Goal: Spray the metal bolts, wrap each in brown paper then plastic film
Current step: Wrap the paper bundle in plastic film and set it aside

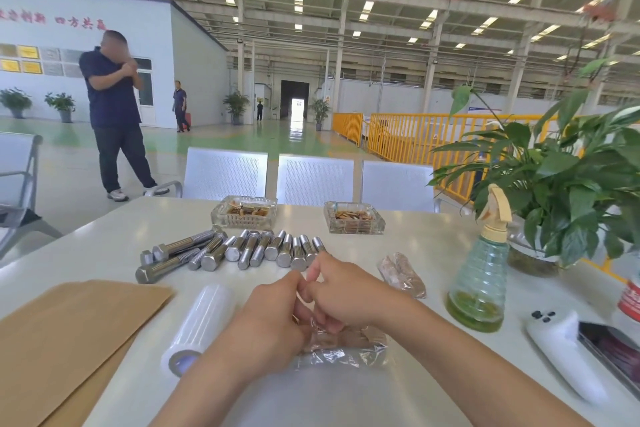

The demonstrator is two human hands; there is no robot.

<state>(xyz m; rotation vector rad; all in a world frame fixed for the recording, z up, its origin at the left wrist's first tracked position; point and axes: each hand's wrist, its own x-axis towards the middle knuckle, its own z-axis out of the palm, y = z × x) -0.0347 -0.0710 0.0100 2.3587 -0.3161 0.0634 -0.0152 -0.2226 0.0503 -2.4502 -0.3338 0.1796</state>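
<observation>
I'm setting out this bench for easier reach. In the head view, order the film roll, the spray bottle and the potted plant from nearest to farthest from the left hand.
From the left hand:
1. Film roll, just to its left, nearly touching.
2. Spray bottle, off to the right, beyond the right hand.
3. Potted plant, far right, behind the bottle.

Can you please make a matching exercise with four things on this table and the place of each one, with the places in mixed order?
Things:
1. spray bottle
2. brown paper
3. film roll
4. bare bolts

Places:
A. at the left edge of the table
B. in a row behind the hands
C. at the right, in front of the potted plant
D. between the brown paper and the left hand

Pairs: 1-C, 2-A, 3-D, 4-B
</observation>
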